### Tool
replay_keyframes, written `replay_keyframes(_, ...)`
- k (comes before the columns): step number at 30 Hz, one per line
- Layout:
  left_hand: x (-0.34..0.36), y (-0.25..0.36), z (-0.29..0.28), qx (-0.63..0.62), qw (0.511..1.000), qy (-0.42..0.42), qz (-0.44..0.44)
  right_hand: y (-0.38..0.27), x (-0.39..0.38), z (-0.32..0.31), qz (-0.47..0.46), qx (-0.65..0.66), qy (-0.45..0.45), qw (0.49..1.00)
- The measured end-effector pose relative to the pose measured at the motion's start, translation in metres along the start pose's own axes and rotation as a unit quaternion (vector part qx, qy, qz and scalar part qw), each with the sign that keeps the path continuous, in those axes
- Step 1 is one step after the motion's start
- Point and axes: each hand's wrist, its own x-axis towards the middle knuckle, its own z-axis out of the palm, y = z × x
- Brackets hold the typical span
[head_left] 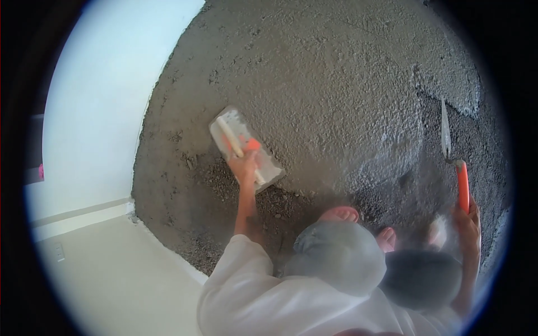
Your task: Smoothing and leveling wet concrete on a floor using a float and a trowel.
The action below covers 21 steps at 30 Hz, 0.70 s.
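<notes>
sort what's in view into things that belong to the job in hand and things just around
In use:
rectangular float, in the left hand
orange-handled trowel, in the right hand
rough grey mix on the floor

Just around:
white wall
small wall plate
pink thing at far left, too small to identify

Soft, diffuse light falls over the float [265, 161], whose outline is slightly blurred. Left of the float, the white wall [106, 95] is brightest, almost washed out, and its edge bows with the lens; right of it, the damp mortar [386, 151] carries a faint sheen. Below and right of it, milky haze softens the knees [342, 257]. All around it, the round view darkens through bluish fringing to black.
</notes>
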Motion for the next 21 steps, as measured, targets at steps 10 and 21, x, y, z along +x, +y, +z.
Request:
replay_keyframes(10,-0.061,0.026,0.006,0.069,0.995,-0.064,-0.027,-0.012,0.015,0.017,0.01,-0.06,0.057,0.997)
replay_keyframes(21,-0.142,0.001,0.134,0.109,0.93,-0.315,0.156,-0.02,0.019,0.019,-0.023,-0.052,0.029,0.998)
